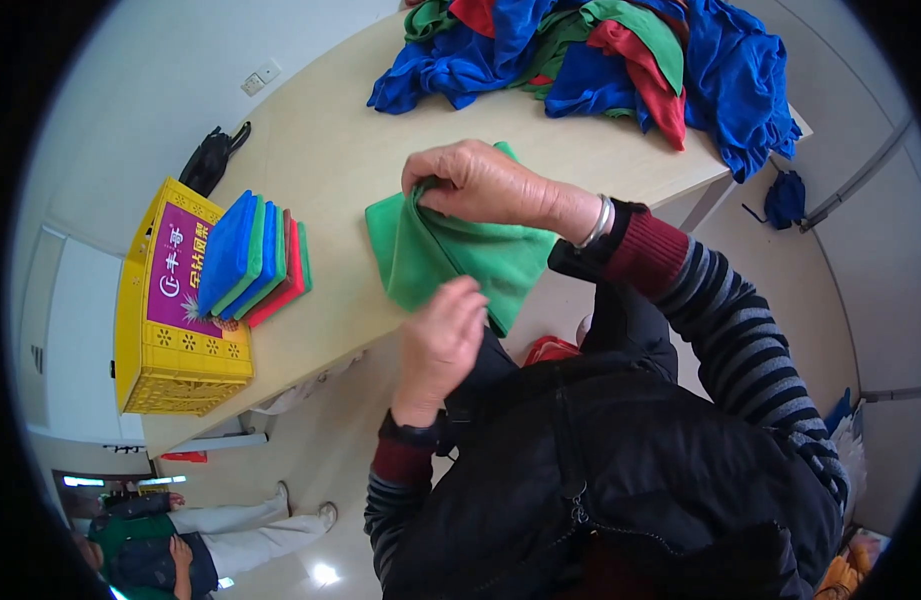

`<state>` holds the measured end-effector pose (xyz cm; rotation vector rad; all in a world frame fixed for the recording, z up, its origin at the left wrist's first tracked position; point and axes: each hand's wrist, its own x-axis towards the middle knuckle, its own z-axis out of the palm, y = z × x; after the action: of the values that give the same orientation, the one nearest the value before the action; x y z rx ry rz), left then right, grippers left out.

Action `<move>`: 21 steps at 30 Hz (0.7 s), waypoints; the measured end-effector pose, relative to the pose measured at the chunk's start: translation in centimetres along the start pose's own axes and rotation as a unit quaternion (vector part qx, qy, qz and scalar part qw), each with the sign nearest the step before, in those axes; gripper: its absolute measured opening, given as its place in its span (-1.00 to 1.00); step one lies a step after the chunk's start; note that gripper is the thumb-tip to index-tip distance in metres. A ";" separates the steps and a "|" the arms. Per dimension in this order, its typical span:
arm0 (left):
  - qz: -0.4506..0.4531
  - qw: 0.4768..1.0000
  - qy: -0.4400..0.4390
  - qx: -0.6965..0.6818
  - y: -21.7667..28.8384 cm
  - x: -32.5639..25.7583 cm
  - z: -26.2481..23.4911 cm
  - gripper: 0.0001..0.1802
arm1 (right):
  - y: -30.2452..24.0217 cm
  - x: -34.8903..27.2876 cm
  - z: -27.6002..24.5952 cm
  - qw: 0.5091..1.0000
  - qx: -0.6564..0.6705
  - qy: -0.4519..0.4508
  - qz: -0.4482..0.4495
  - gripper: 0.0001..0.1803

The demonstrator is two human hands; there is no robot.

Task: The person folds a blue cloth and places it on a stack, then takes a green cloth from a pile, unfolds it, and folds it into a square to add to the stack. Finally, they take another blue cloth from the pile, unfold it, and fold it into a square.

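Observation:
A green cloth [480, 255] lies partly folded at the near edge of the table, a raised fold standing up in its middle. My right hand [470, 180] is closed in a pinch on that fold, lifting it off the table. My left hand [442, 335] is just in front of the cloth's near edge, fingers bent and blurred by motion. Whether it touches the cloth is unclear. To the left, a stack of folded cloths [298, 265] in blue, green and red leans against a yellow crate.
At the far side of the table [320, 130] is a loose heap of blue, green and red cloths [570, 60]. The yellow crate [195, 355] stands at the left edge, a black bag [212, 160] behind it. Another person [170, 545] is at the lower left, off the table.

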<state>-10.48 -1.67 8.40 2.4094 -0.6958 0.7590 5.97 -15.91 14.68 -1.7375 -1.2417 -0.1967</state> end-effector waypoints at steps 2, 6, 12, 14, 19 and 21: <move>0.021 0.996 -0.055 0.070 0.0 -1.7 1.7 -0.84 | -0.5 0.6 -0.2 1.000 -0.004 0.002 0.002 -0.80; 0.020 0.981 -0.107 0.160 -1.3 -4.4 4.2 -0.80 | -0.9 1.0 -0.5 1.000 -0.002 0.016 0.007 -0.81; -0.020 0.987 -0.034 0.156 -1.8 -6.7 5.0 -0.72 | -0.8 1.2 -0.9 0.999 -0.010 0.037 0.010 -0.82; -0.049 0.986 -0.029 0.155 -2.1 -6.9 5.4 -0.69 | -1.0 1.4 -1.1 0.999 -0.014 0.043 0.017 -0.82; -0.051 0.986 -0.010 0.157 -2.3 -7.5 6.2 -0.62 | -0.9 1.9 -0.5 0.998 -0.015 0.058 0.034 -0.80; -0.054 0.987 -0.008 0.154 -2.6 -7.7 6.5 -0.63 | -0.7 2.1 -0.4 0.997 -0.017 0.063 0.038 -0.80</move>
<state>-12.02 -1.26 -1.91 2.7088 -0.4774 0.8555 6.52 -14.86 16.59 -1.7711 -1.0855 -0.2795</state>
